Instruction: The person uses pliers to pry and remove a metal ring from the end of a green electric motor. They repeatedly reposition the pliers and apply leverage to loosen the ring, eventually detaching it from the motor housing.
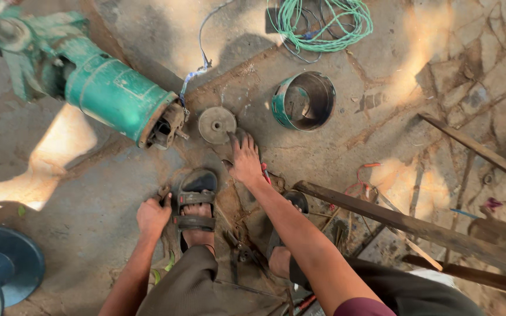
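Observation:
My right hand reaches forward with fingers spread flat on the dirty concrete, its fingertips just below a round grey metal disc. My left hand rests on the ground beside my sandalled left foot, fingers curled around a small dark piece; what it is I cannot tell. A green electric motor body lies on its side at upper left, its open end facing the disc. A green cylindrical metal shell lies open to the right of the disc.
A coil of green wire lies at the top. Rusty metal bars cross the ground at right. A blue fan cover sits at lower left. Pliers lie between my feet.

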Demonstrator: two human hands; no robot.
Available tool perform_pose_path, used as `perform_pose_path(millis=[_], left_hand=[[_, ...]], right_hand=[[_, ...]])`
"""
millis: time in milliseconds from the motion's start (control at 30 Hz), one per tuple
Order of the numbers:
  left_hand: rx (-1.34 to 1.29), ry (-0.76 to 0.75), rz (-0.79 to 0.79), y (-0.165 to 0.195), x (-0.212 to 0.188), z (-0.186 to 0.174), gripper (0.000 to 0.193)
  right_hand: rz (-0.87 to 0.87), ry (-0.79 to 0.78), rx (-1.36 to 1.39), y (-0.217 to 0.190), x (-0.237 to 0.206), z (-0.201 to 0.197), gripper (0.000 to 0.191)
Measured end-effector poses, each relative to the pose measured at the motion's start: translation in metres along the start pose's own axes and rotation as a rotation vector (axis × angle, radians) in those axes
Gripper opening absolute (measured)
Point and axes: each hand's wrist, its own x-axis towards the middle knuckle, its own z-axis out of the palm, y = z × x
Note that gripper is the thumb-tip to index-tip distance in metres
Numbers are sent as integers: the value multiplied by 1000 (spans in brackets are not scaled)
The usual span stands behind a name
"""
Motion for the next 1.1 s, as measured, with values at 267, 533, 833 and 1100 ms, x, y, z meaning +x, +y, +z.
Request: perform_pose_path(millis=[267, 533, 833, 1100], left_hand=[[-17, -25, 52, 0, -18, 5, 40], [-215, -71, 69, -9, -17, -12, 49], [-233, -50, 140, -13, -40, -18, 54], [-184, -2, 95, -15, -39, -23, 46]], right_hand=[[11, -21, -29, -3, 60, 0, 116], [451, 258, 1166, 43, -33, -26, 61], [883, 475, 1380, 125, -48, -154, 53], [370, 198, 222, 45, -135, -14, 59]])
